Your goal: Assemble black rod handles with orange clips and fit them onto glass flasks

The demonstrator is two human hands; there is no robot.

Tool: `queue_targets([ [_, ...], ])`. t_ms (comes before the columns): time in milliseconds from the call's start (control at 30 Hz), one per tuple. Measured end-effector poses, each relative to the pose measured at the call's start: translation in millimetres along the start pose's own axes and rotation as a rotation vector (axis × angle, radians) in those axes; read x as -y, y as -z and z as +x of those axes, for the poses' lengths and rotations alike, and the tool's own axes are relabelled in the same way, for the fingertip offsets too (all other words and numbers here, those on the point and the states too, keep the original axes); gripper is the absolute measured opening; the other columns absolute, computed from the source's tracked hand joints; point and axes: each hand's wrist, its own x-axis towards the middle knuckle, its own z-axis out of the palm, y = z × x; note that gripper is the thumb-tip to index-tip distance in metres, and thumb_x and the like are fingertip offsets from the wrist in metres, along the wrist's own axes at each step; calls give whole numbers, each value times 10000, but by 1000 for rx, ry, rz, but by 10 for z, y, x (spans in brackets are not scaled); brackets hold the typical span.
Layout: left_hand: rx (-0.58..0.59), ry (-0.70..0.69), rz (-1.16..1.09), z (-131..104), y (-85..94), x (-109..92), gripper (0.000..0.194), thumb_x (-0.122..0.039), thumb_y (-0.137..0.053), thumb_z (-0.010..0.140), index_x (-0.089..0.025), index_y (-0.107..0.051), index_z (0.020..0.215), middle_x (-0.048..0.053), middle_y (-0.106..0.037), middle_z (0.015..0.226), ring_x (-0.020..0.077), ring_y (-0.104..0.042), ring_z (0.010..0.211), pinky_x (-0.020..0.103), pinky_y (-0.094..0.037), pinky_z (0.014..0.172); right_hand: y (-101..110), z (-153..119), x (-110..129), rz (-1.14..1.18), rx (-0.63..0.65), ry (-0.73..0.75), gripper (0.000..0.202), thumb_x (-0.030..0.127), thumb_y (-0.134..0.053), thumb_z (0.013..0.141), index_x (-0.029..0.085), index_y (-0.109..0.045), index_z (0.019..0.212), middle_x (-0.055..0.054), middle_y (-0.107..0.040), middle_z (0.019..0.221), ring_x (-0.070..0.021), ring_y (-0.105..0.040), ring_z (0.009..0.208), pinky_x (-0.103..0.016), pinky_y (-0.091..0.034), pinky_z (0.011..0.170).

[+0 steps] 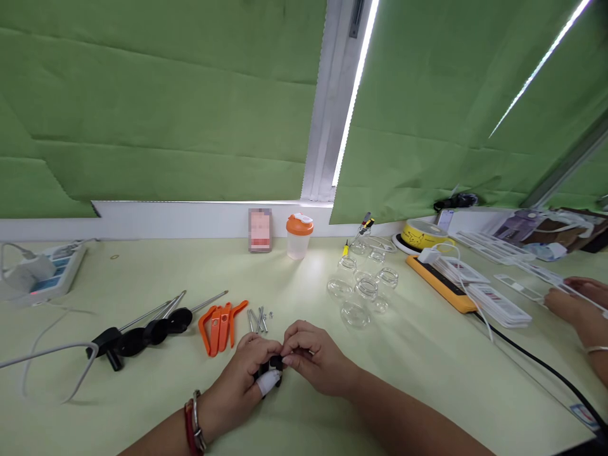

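Black rounded piece (275,363), gripped in curled left hand (237,383), right hand (313,358) pinching its edge, orange plastic strips (224,324)

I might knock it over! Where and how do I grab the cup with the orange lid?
Probably round the cup below its orange lid, from the front: it stands upright, its rounded body suits wrapping fingers, and the white wall is behind.

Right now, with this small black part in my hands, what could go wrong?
The small black part could slip: your left hand has a white thumb wrap, which may dull its grip. Loose metal screws lie just beyond that hand and might scatter if nudged. The clear containers sit close together beyond your right hand, so a bump could topple some.
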Motion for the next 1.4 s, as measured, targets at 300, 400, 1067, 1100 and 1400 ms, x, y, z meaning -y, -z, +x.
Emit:
queue_targets([
  [300,-3,-5,-40,-6,-28,78,223,-216,-464,878,-216,-514,1096,49,-624,958,207,-490,960,367,-405,887,137,45,-75,-99,-127,-86,74,183,-547,835,185,-619,817,-37,-584,838,-133,-550,743,-258,-450,675],
  [400,-3,-3,-41,-12,-26,79,210,-211,-465,878,-213,-531,1077,55,-634,960,212,-498,963,365,-417,876,238,37,-183,-312,-215,-209,114,183,-530,830,196,-628,887,-39,-588,882,-128,-524,680,-267,-436,641],
  [1067,-7,-3,-34,-13,-11,36,231,-194,-469,864,-216,-528,1086,57,-619,955,215,-505,965,362,-428,874,20,-26,24,-174,-169,-45,234,184,-461,884,211,-524,1107,-34,-555,897,-136,-550,797,-267,-481,731],
  [1100,-5,-7,-33,-10,-7,27,230,-193,-469,862,-216,-533,1082,55,-618,946,216,-503,959,362,-428,871,-12,-37,53,-140,-166,-28,225,187,-462,886,214,-519,1103,-32,-555,898,-134,-550,795,-266,-484,729],
  [1400,-14,-20,-38,16,13,-15,157,-194,-457,853,-202,-564,968,48,-599,886,199,-491,875,345,-430,839,-116,-52,87,-132,-92,82,222,180,-456,880,219,-494,1095,-45,-550,933,-137,-557,787,-285,-492,738],
])
